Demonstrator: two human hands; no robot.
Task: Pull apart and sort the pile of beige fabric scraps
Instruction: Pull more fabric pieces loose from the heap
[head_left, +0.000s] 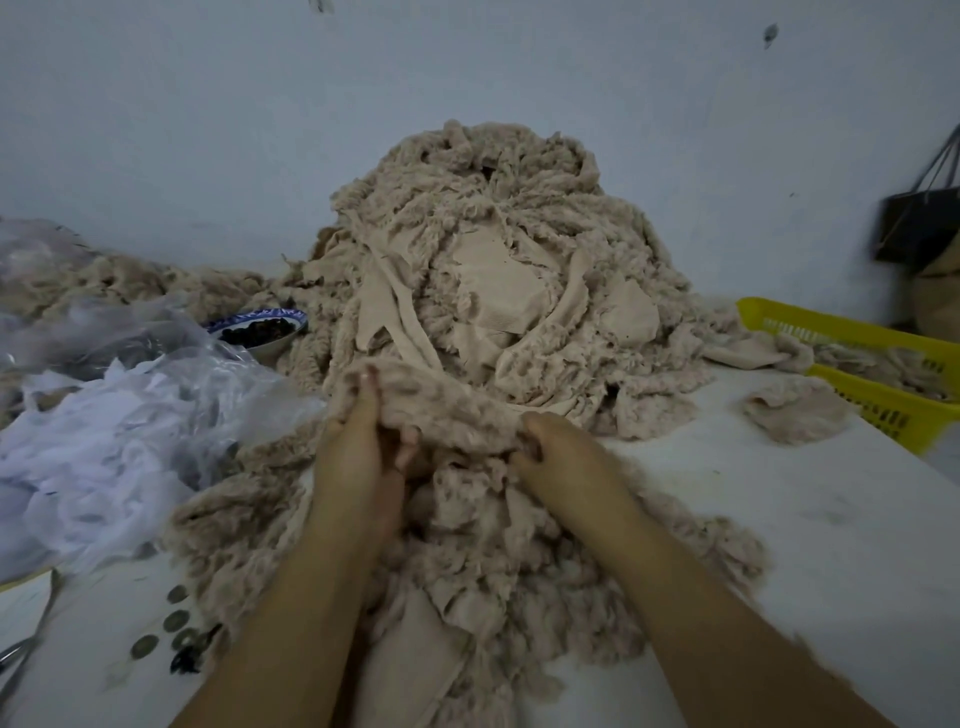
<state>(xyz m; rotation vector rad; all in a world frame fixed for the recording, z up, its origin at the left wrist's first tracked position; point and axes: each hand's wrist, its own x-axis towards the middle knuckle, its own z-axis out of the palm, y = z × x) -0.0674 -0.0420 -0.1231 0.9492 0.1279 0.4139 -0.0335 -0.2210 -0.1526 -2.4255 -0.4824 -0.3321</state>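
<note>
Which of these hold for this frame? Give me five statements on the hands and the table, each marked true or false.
1. The left hand and the right hand both grip one fluffy beige scrap. True.
2. The yellow basket stands left of the big pile. False: it stands to the pile's right.
3. A blue-patterned bowl with dark contents sits left of the pile. True.
4. The yellow basket holds nothing. False: beige scraps lie in it.
5. The right hand holds scissors. False: its grip is on the fluffy scrap only.
</note>
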